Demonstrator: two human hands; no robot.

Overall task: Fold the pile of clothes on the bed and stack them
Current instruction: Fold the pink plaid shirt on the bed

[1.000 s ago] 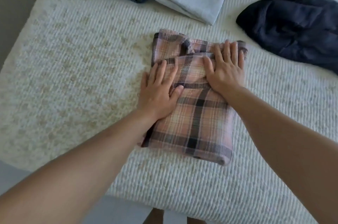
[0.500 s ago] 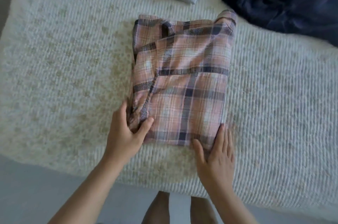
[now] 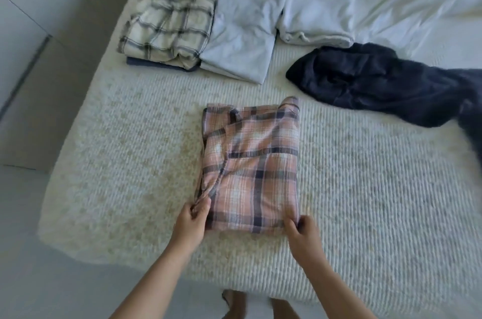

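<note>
The folded pink plaid shirt (image 3: 251, 170) lies mid-bed (image 3: 365, 188), soft, light and floppy. The left hand (image 3: 191, 222) and right hand (image 3: 300, 231) pinch its near corners; sliding fingers underneath probably keeps the layers together.

Bare knitted bedspread (image 3: 125, 162) lies open left of the left hand's fingers (image 3: 199, 210) and right of the right hand's fingers (image 3: 292, 223), which pinch the near corners of the folded pink plaid garment (image 3: 255, 162). Beyond the fingertips, past that garment, a cream plaid stack (image 3: 172, 18), two pale folded pieces (image 3: 245, 39) and a crumpled dark garment (image 3: 365, 81) block the far side.
</note>
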